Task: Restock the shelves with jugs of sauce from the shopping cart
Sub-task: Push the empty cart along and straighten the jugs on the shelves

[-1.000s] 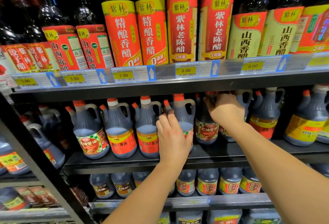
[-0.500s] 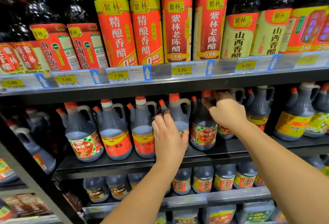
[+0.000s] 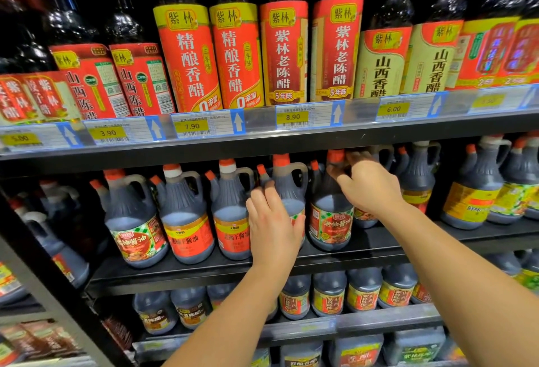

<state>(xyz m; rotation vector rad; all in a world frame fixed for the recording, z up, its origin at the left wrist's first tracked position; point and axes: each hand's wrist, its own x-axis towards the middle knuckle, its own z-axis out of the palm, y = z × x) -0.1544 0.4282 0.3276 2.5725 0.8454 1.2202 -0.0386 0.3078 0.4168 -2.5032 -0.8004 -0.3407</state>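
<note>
Dark sauce jugs with orange caps stand in a row on the middle shelf (image 3: 379,250). My left hand (image 3: 272,229) lies flat against the front of one jug (image 3: 290,188), fingers pointing up and thumb spread to the right. Just to its right stands a jug with a red and green label (image 3: 331,221). My right hand (image 3: 370,188) reaches in under the upper shelf and curls its fingers round that jug's neck, below the cap. The hand hides that jug's handle. The shopping cart is out of view.
Tall vinegar bottles (image 3: 233,54) fill the upper shelf, whose price strip (image 3: 291,117) hangs low over the jug caps. More jugs stand close by at left (image 3: 186,221) and right (image 3: 472,200). Smaller jugs (image 3: 364,293) line the shelf below. A dark upright post (image 3: 43,279) slants at left.
The view has drifted right, so the shelves sit further left. My right hand has brought the red-and-green jug slightly forward. The left hand stays on its jug.
</note>
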